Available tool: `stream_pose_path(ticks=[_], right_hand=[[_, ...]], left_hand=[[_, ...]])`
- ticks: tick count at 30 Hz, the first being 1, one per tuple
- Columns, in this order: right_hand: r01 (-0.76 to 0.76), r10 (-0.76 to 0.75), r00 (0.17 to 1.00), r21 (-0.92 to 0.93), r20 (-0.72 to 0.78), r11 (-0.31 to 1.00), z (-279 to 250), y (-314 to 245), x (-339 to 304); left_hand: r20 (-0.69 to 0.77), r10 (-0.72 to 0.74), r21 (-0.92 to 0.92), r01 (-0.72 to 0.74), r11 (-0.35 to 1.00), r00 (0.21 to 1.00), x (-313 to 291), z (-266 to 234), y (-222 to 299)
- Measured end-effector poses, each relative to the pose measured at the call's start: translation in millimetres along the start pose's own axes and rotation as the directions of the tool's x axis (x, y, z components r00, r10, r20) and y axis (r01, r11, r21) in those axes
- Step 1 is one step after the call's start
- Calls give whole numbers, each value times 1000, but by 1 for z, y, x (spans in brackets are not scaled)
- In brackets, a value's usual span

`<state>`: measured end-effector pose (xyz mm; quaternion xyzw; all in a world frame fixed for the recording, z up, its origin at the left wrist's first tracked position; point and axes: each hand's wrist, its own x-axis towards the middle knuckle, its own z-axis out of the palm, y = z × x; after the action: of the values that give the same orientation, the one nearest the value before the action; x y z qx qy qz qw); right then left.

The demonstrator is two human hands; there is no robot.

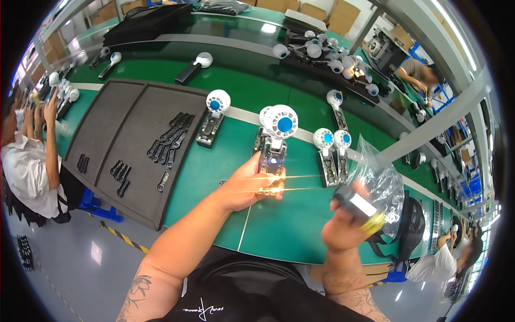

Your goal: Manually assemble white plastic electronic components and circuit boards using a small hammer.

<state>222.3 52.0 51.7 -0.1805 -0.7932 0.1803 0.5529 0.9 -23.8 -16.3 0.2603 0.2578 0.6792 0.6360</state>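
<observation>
My left hand (pixel 249 185) is closed around a handheld device (pixel 276 147) with a round white head, a blue disc on its face and an opened dark body. Circuit parts show in that body, and bright lights glow near its lower end. Another white-headed device (pixel 262 138) stands partly hidden behind it. To the right, my right hand (pixel 343 228) grips a dark object with a white label and a yellow end (pixel 360 206); motion blurs it, so its kind is unclear. It is apart from the device. A clear plastic bag (pixel 381 185) lies just beyond my right hand.
A dark tray (pixel 134 107) with several small black parts (pixel 166 142) lies on the left of the green bench (pixel 214 172). More white-headed devices (pixel 324 147) stand nearby, with a pile (pixel 327 53) at the back. A grey metal beam (pixel 429 118) slants across the right. People work either side.
</observation>
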Motion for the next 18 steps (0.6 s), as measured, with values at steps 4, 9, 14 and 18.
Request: stream_pose_path(ticks=[4, 9, 14, 18], right_hand=[[12, 43, 932, -148, 361, 989, 33, 9, 9], [-20, 41, 954, -72, 297, 997, 31, 5, 8], [-141, 119, 978, 118, 174, 983, 13, -6, 1], [-181, 175, 927, -13, 333, 983, 24, 1, 1]], left_hand=[[-18, -27, 86, 28, 996, 999, 0, -3, -2], [20, -1, 75, 0, 997, 1000, 1, 2, -3], [89, 43, -28, -41, 999, 995, 5, -10, -8], [69, 98, -82, -92, 992, 993, -3, -9, -7]])
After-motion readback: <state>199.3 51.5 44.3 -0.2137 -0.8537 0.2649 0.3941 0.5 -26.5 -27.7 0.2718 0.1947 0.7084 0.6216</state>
